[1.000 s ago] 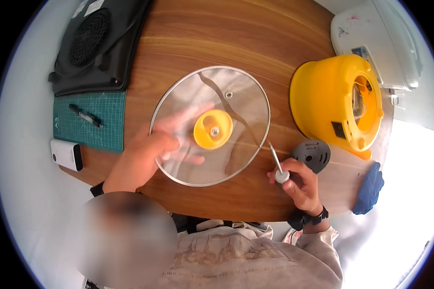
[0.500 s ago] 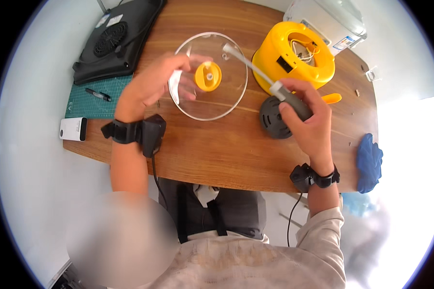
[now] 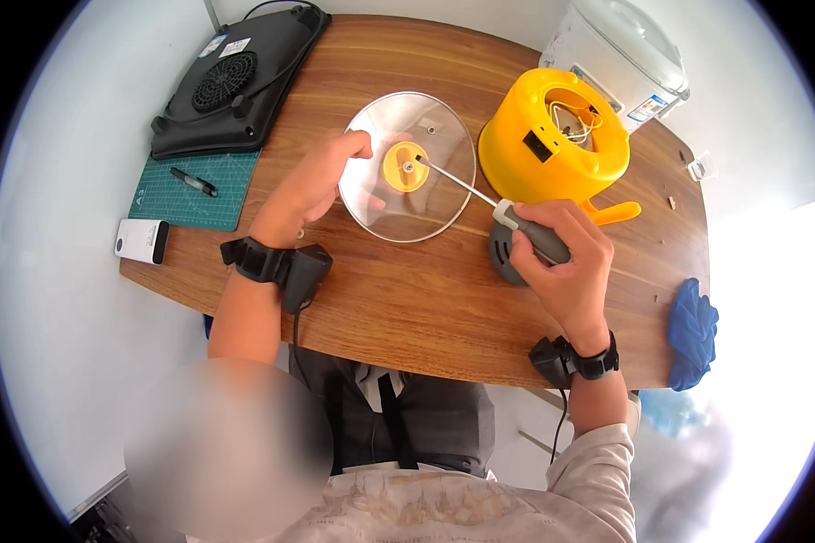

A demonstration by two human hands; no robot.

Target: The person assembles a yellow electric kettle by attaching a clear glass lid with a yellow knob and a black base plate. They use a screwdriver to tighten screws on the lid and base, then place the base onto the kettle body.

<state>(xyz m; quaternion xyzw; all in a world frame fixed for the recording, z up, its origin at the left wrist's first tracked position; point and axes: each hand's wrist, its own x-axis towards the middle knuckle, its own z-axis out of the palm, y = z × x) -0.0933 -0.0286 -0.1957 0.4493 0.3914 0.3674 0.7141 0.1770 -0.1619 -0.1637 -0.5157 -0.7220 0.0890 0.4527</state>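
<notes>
My left hand (image 3: 324, 175) grips a round glass lid (image 3: 444, 214) at its left rim, the thumb on the near face and the other fingers showing through the glass behind. At the lid's middle is a round yellow knob (image 3: 396, 175) with a small metal screw (image 3: 408, 166) in its centre. In my right hand (image 3: 566, 262) is a screwdriver (image 3: 541, 237) with a grey handle and a thin metal shaft. Its dark tip points left and lies at or very near the screw; contact is hard to tell. Beneath the handle, a dark grey slotted round part (image 3: 503, 253) is partly hidden.
A yellow appliance base (image 3: 507, 149) with wires inside stands right of the lid, before a white appliance (image 3: 598, 54). At left are a black induction-cooker-like unit (image 3: 186, 122), a green mat (image 3: 213, 204) with a pen (image 3: 194, 182), and a white device (image 3: 140, 242). Blue cloth (image 3: 693, 335) lies right.
The screwdriver has swung down and left, bringing its tip from above the knob to the screw. The lid appears slightly lower and further right as the whole view shifts.
</notes>
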